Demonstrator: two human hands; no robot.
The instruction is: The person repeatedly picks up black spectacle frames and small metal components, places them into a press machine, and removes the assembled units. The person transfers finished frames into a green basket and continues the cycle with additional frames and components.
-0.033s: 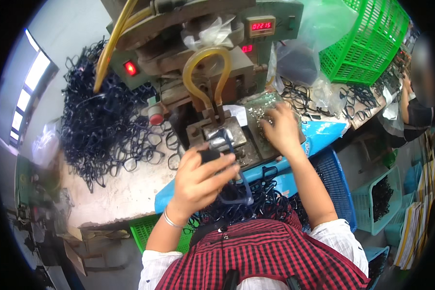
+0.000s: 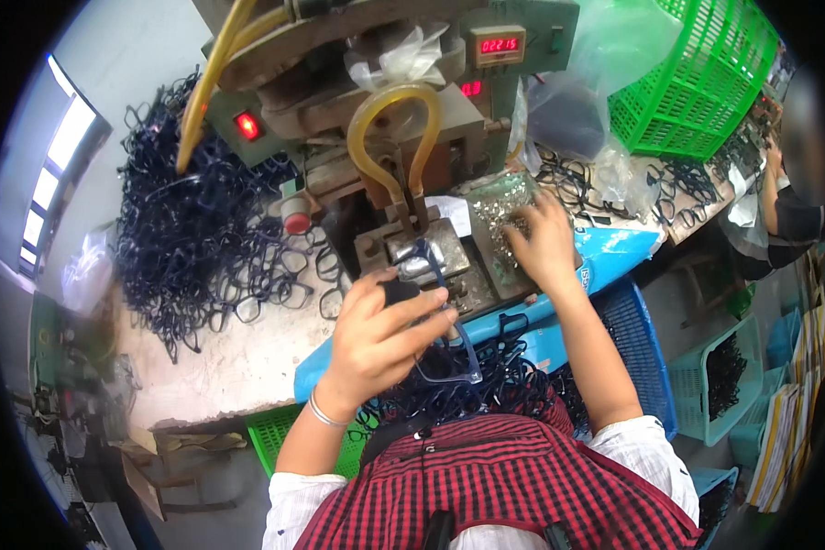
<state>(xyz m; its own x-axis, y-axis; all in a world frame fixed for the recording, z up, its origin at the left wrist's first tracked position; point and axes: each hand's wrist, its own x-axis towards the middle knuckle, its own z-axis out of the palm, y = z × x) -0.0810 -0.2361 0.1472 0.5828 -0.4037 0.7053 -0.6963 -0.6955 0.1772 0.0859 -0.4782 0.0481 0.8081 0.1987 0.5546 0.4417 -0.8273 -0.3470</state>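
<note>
My left hand is closed round a dark blue eyeglass frame, its fingers stretched along it. One part of the frame reaches up to the shiny metal block of a bench machine, below a looped yellow tube. A black piece shows between my thumb and fingers; I cannot tell what it is. My right hand is over a green tray scattered with tiny silvery parts. Its thumb and fingers are bent and apart, with nothing visible between them.
A heap of dark eyeglass frames covers the left of the bench. A red button juts from the machine. More frames lie by my lap, next to a blue basket. A green basket stands back right; another person's arm shows beyond.
My right hand has shifted slightly to the right over the tray, uncovering more of the silvery parts. My left hand and the eyeglass frame are almost where they were.
</note>
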